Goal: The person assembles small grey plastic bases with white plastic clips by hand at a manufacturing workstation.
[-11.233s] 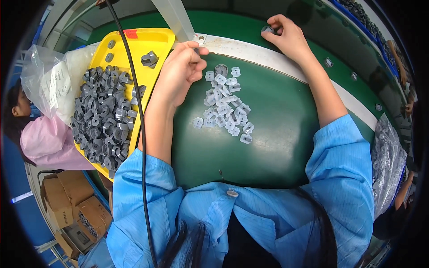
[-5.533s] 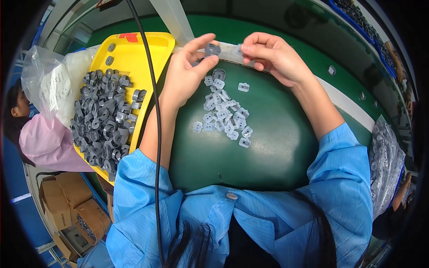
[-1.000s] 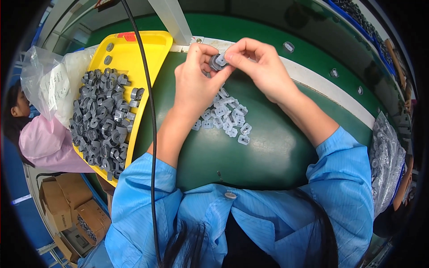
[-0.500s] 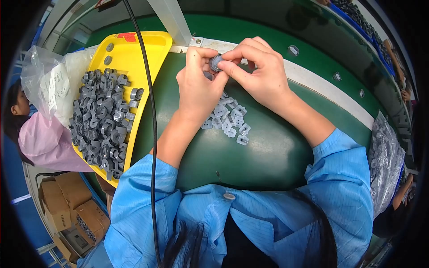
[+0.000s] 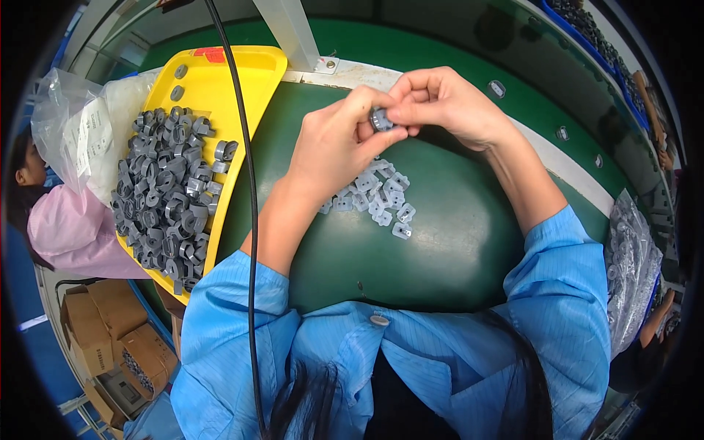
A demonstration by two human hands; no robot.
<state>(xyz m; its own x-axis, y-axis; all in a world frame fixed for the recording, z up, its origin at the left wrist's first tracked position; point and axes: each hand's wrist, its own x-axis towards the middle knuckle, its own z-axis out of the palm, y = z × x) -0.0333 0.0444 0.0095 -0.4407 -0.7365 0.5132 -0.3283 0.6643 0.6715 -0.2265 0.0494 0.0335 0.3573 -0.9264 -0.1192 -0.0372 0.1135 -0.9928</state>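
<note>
Between my two hands, above the far part of the green table, is a small round grey plastic part (image 5: 380, 119). My left hand (image 5: 339, 136) pinches it from the left with thumb and fingers. The thumb and fingertips of my right hand (image 5: 447, 106) press on its right side, with the fingers curled. Just below my hands lies a loose pile of small pale translucent plastic pieces (image 5: 385, 192). On the left, a yellow tray (image 5: 262, 73) holds a heap of dark grey ring-shaped plastic parts (image 5: 158, 183).
A black cable (image 5: 249, 176) hangs down across the tray's right side. Past the pale table edge, a green conveyor belt (image 5: 433, 51) carries several small parts. Clear plastic bags stand at left (image 5: 92, 139) and right (image 5: 632, 271). Cardboard boxes (image 5: 110, 330) sit lower left, near a person in pink (image 5: 77, 227).
Both hands have shifted slightly right and a little nearer with the grey part, which is now turned differently. Small parts on the belt have moved right.
</note>
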